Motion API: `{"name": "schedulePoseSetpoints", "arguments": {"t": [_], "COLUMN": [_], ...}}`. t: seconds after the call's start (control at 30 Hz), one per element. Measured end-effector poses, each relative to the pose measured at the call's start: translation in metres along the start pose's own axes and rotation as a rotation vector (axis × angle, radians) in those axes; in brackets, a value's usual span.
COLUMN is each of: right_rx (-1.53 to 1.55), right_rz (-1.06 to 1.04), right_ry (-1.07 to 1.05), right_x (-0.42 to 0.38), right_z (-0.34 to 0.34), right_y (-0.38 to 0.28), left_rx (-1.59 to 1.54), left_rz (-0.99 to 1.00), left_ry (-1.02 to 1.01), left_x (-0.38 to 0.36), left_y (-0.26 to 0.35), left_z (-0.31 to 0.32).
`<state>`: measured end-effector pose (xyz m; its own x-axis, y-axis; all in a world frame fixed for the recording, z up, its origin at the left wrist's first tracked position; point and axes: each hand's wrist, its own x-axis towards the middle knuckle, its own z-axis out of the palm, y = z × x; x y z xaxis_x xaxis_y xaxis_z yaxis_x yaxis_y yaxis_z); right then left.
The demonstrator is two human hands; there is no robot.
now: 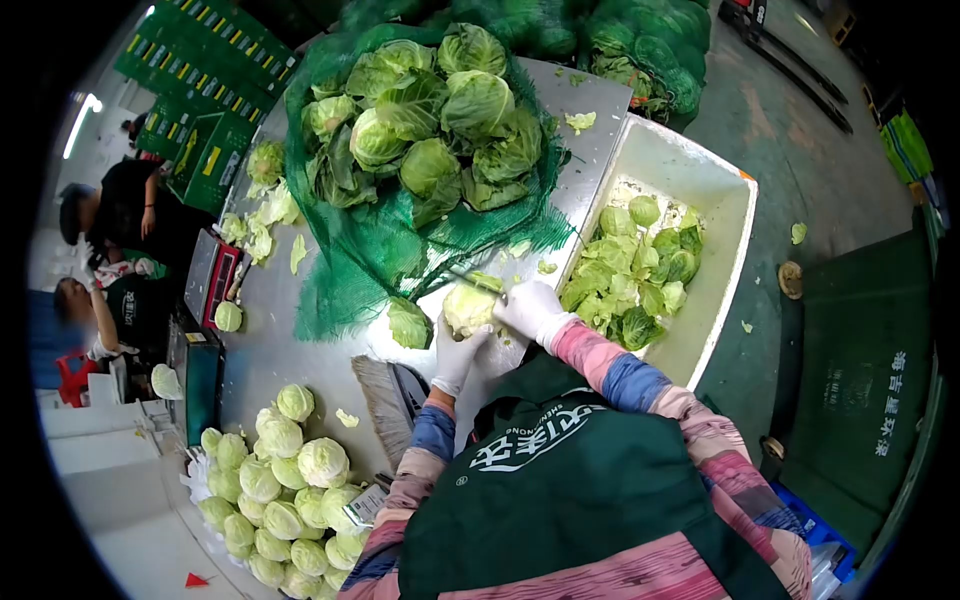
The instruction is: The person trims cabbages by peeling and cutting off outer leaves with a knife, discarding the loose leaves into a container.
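My left hand (456, 358), in a white glove, is closed around the near left side of a pale, trimmed cabbage (468, 308) on the metal table (262, 345). My gloved right hand (533, 310) grips a knife (474, 281), whose blade lies across the top of that cabbage and points to the upper left. A greener cabbage (409, 323) sits just left of my left hand. Beyond my hands, a green mesh sack (345, 275) lies open around several leafy green cabbages (428, 167).
At the right, a white foam box (727, 245) holds loose leaves. Trimmed cabbages (283, 520) are piled at lower left, near a brush (382, 400). A scale (215, 280) stands left. Two people (130, 205) are at far left, and a green bin (860, 370) is far right.
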<state>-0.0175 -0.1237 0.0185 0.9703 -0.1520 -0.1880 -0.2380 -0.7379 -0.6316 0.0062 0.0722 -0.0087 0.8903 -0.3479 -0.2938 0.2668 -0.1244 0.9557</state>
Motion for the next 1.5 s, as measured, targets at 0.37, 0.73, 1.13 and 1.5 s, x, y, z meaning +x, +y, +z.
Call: {"name": "schedulePoseSetpoints", "arguments": {"t": [0.37,0.73,1.13,1.5], "right_rx": [0.175,0.528,0.358,0.842], "right_rz": [0.180,-0.086,0.272,0.616], "right_ry": [0.267,0.172,0.190,-0.074], "right_x": [-0.009,0.004,-0.039,-0.015], "right_z": [-0.047,-0.023,0.008,0.000], "right_y": [0.075,-0.001,0.112,0.089], "left_rx": [-0.964,-1.079,-0.910,-1.111], "left_rz": [-0.397,-0.518,0.276,-0.273], "left_ry": [-0.224,-0.414,0.706,0.098], "left_x": [-0.026,-0.034,-0.009,0.210], "left_y": [0.008,0.026,0.018,0.117], "left_z": [-0.003,0.005,-0.217,-0.104]}}
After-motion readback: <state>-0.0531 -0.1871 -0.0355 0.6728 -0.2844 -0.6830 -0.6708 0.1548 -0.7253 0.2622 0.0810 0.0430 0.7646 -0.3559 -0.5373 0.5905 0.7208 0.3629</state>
